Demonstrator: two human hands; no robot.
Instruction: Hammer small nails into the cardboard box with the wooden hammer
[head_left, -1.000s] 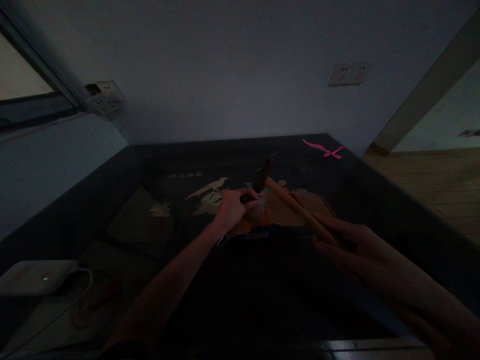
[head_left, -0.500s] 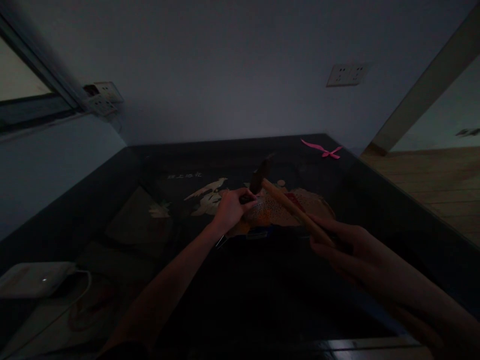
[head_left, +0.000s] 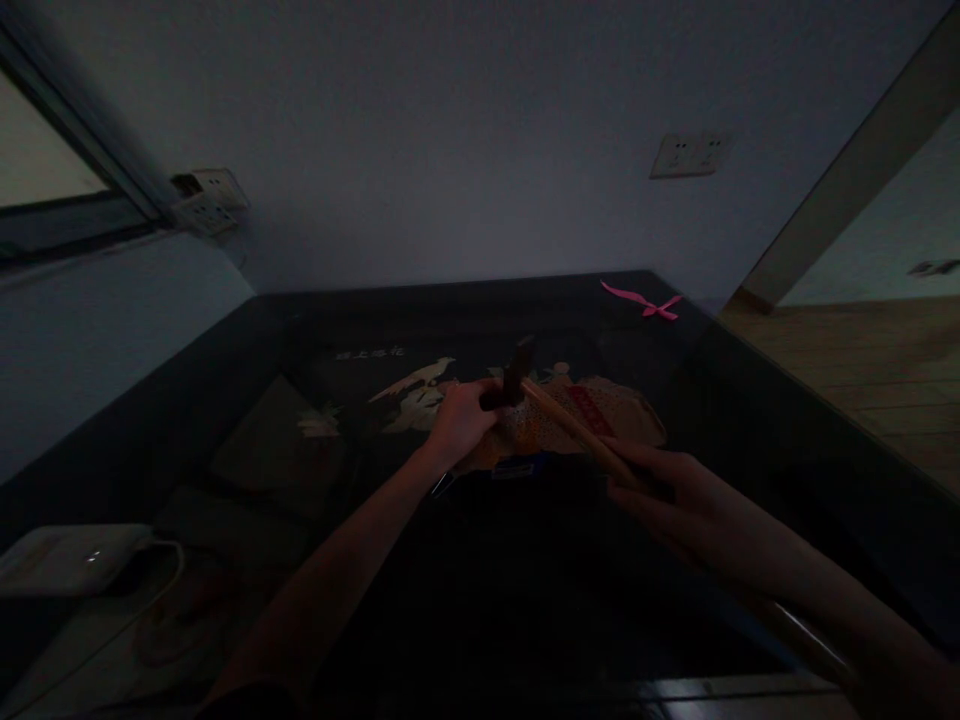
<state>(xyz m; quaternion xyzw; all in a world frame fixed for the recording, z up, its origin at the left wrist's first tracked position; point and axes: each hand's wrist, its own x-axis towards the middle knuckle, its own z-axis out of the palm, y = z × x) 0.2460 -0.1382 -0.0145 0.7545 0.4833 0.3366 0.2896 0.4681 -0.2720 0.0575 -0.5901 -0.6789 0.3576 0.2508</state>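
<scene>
My right hand [head_left: 675, 490] is wrapped round the wooden handle of a hammer [head_left: 562, 415]. Its dark head is tilted and lies right beside the fingertips of my left hand [head_left: 465, 418]. Those fingers are closed in a pinch, but the hammer head and the dim light hide what is between them. Beneath both hands lies a flat, tan, speckled piece [head_left: 622, 405] with a red strip [head_left: 589, 408] across it. A small blue item [head_left: 517, 466] sits at its near edge, and a thin shiny item [head_left: 442, 485] is below my left wrist.
The dark tabletop [head_left: 450, 310] bears a pale bird picture [head_left: 420, 385]. A pink ribbon [head_left: 660, 307] lies at the far right corner. On the left is a white device [head_left: 75, 555] with a cable. Wall sockets [head_left: 686, 155] are behind the table.
The hammer head has come down and slightly left, closer to my left fingers. My right hand has shifted a little left with it. My left hand stays almost in place.
</scene>
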